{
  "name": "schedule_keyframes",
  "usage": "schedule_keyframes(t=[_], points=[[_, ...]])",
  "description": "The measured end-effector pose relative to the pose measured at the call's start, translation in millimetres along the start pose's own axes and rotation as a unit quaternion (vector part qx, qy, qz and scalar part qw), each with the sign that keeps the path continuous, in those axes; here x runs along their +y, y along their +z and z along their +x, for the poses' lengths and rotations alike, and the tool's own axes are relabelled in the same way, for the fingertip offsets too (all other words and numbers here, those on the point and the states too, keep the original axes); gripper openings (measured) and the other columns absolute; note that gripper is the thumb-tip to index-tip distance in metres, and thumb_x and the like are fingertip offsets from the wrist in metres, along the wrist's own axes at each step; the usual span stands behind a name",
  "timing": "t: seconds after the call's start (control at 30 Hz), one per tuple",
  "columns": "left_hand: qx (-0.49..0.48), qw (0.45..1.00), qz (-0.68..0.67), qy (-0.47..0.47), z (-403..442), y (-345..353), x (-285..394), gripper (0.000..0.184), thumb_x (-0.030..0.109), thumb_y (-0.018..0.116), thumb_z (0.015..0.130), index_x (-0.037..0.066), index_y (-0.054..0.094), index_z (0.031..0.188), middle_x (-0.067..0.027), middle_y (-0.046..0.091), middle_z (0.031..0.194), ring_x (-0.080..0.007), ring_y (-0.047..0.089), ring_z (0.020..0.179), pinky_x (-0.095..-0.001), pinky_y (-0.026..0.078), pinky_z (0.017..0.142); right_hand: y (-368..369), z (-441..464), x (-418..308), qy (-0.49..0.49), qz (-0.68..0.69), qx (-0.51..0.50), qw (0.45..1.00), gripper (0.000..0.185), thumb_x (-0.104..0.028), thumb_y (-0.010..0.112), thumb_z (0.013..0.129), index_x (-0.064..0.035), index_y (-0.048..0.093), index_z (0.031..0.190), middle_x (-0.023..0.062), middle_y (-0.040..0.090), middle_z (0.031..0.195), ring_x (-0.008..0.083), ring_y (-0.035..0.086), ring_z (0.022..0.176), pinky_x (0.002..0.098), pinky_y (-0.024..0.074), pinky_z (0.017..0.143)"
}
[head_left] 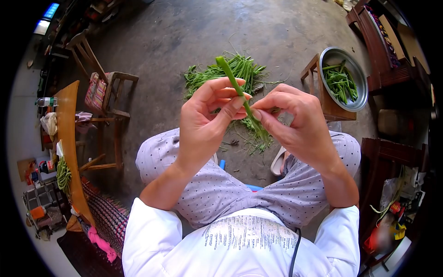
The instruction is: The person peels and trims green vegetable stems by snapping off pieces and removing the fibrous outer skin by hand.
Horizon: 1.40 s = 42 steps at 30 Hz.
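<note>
A: Position of the stalk [230,76]?

B: At frame centre, between both hands. Long axis slanting from upper left to lower right, thick end uppermost; lower end hard to separate from the heap [203,79] behind.

A: State of the hands?

B: On the left hand [203,113]: curled, with a light grip on the middle of the stalk, thumb against fingers. On the right hand [300,119]: a thumb-and-forefinger pinch at the lower stretch; unable to tell whether on the stalk itself or on a strand of it.

A: Nearer hand?

B: To the upper end, the left; to the lower, the right.

A: Surroundings and obstructions?

B: At upper centre, the heap on the floor [184,41], partly hidden by the hands. At upper right, a bowl [362,83] of greens [340,85] on a stool [336,111]; between stalk and bowl, the right hand. At upper left, well apart, a chair [96,90].
</note>
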State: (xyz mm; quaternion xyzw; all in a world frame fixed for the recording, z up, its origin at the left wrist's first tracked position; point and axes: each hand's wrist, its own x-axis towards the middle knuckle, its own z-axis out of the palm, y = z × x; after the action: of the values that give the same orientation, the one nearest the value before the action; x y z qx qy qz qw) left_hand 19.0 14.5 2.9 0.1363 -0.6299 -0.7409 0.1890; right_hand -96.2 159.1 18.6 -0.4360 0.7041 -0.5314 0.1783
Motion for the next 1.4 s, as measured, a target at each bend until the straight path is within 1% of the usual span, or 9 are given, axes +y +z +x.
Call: schedule_keyframes(t=[0.47,0.53,0.77,0.97,1.03,1.1,1.2,1.37,1.4], points=[[0.021,0.998,0.041,0.034,-1,5,-2,0.029,0.005,0.063,0.092,-0.002,0.056,0.119,-0.012,0.067,0.103,-0.0169,0.067,0.094,-0.0301,0.058,0.081,-1,1,-5,0.016,-0.011,0.005,1.0,0.007,-0.003,0.069,0.081,0.0012,0.07,0.087,0.0115,0.064,0.078,0.0199,0.065,0.067,0.0294,0.053,0.06],[0.033,0.998,0.038,0.042,-1,7,-2,0.025,0.005,0.063,0.092,-0.001,0.058,0.116,-0.0099,0.068,0.1,-0.0135,0.066,0.09,-0.0262,0.056,0.078,-2,2,-5,0.012,-0.016,0.003,1.0,0.007,-0.003,0.069,0.081,0.0011,0.07,0.087,0.0115,0.064,0.078,0.0198,0.065,0.067,0.0291,0.0529,0.06],[0.042,0.996,0.055,0.058,-2,9,-3,0.023,0.003,0.063,0.092,-0.002,0.059,0.114,-0.0102,0.068,0.101,-0.0138,0.066,0.089,-0.0262,0.057,0.078,-1,1,-6,0.029,0.001,0.006,1.0,0.007,-0.002,0.068,0.08,0.0018,0.07,0.086,0.0115,0.063,0.078,0.0191,0.065,0.067,0.029,0.0529,0.06],[0.041,0.996,0.054,0.065,-2,10,-3,0.023,0.002,0.063,0.091,-0.002,0.059,0.114,-0.0102,0.068,0.1,-0.0139,0.066,0.089,-0.0269,0.057,0.078,2,0,-5,0.017,0.003,0.008,1.0,0.006,0.0,0.067,0.079,0.0041,0.066,0.084,0.0116,0.061,0.08,0.0188,0.065,0.069,0.0286,0.0529,0.063],[0.035,0.995,0.068,0.066,-2,10,-3,0.027,0.005,0.063,0.092,-0.001,0.058,0.117,-0.0116,0.068,0.102,-0.0154,0.067,0.091,-0.029,0.058,0.079,2,0,-6,0.017,0.002,0.011,1.0,0.006,0.0,0.067,0.079,0.0042,0.065,0.083,0.0113,0.061,0.08,0.0187,0.064,0.07,0.0285,0.0528,0.064],[0.036,0.995,0.064,0.068,-2,11,-3,0.025,0.003,0.063,0.091,-0.001,0.058,0.116,-0.0108,0.068,0.101,-0.0146,0.066,0.091,-0.0278,0.057,0.08,2,0,-7,0.017,0.002,0.014,1.0,0.006,0.0,0.067,0.079,0.0043,0.064,0.082,0.0111,0.061,0.08,0.0187,0.064,0.07,0.0284,0.0526,0.064],[0.032,0.996,0.045,0.063,-1,11,-3,0.026,0.001,0.064,0.09,-0.001,0.059,0.115,-0.0099,0.067,0.101,-0.0139,0.066,0.091,-0.0267,0.057,0.081,2,0,-8,0.019,-0.012,0.018,1.0,0.008,-0.001,0.067,0.078,0.0038,0.063,0.081,0.0105,0.06,0.079,0.0191,0.064,0.07,0.029,0.0526,0.065],[0.021,0.998,0.05,0.044,-1,14,1,0.032,-0.003,0.065,0.087,-0.001,0.056,0.118,-0.0095,0.065,0.103,-0.0135,0.064,0.096,-0.0267,0.056,0.085,10,-2,-3,-0.04,-0.104,0.094,0.989,0.011,-0.002,0.068,0.075,-0.0003,0.059,0.081,0.0113,0.057,0.08,0.0264,0.061,0.071,0.0354,0.0498,0.063],[0.018,0.998,0.051,0.038,0,13,0,0.034,-0.005,0.065,0.086,-0.001,0.055,0.118,-0.0091,0.064,0.103,-0.0132,0.064,0.096,-0.0268,0.056,0.086,11,-2,-2,-0.04,-0.105,0.095,0.989,0.011,-0.002,0.068,0.075,-0.0003,0.059,0.081,0.0113,0.057,0.08,0.0264,0.061,0.071,0.0354,0.0498,0.063]])
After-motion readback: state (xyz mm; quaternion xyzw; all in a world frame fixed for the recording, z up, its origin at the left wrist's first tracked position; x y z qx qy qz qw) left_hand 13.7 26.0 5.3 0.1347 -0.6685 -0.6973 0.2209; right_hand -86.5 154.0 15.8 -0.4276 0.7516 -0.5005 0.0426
